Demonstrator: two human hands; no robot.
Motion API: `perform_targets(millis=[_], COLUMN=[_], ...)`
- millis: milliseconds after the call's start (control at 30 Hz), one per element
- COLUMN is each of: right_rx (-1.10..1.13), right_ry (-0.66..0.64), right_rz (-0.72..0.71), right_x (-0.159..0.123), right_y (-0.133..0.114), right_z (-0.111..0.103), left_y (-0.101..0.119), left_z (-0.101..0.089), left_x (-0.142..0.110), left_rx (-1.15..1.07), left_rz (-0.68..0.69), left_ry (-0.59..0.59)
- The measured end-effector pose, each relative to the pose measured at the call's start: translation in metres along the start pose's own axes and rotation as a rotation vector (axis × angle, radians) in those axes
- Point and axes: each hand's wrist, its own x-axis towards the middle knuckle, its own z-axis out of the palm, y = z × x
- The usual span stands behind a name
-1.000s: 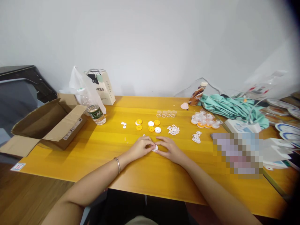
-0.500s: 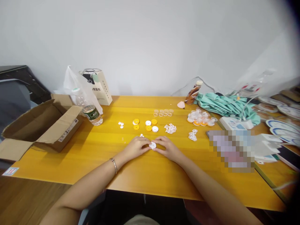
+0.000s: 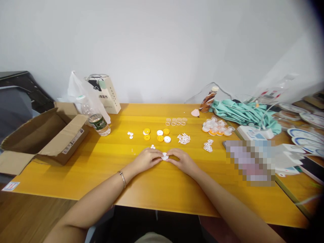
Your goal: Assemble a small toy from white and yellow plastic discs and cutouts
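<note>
Both hands meet over the near half of the yellow-brown wooden worktop (image 3: 152, 194), roughly midway along its near edge. A small white thin-looking piece (image 3: 165, 157) sits between them. The left hand (image 3: 149, 158) is curled, its thumb and fingertips pinched at the piece's left side; the right hand (image 3: 181, 160) is loosely bent, thumb and forefinger drawn in on the right side. Whether the piece is one part or two cannot be told.

The step in hand looks like fine two-handed working of this piece; the next move seems to call for light, even fingertip pressure with both grips lined up.

Toward the far edge lie round yellow and white plastic discs (image 3: 160, 138), with a pile of white openwork plastic pieces (image 3: 184, 138) to their right. Tiny white round pieces (image 3: 153, 146) lie just beyond the left hand.
</note>
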Motion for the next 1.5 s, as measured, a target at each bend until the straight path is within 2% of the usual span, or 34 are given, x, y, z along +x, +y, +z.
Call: perform_targets(millis=[233, 1100, 1267, 1500], right_rx=[-0.052, -0.205, -0.293, -0.402], right_ry=[-0.039, -0.009, -0.061, -0.063], right_rz=[-0.015, -0.113, -0.121, -0.135], right_x=[0.002, -0.001, -0.002, -0.006], right_y=[-0.003, -0.002, -0.006, -0.01], right_z=[-0.002, 0.002, 0.001, 0.002], left_y=[-0.001, 0.004, 0.009, 0.014], left_z=[-0.001, -0.009, -0.01, -0.01], left_x=[0.0, -0.002, -0.004, -0.005], left_rx=[0.061, 0.133, 0.191, 0.343], left_rz=[0.016, 0.028, 0.03, 0.086], left_ry=[0.001, -0.09, -0.102, -0.148])
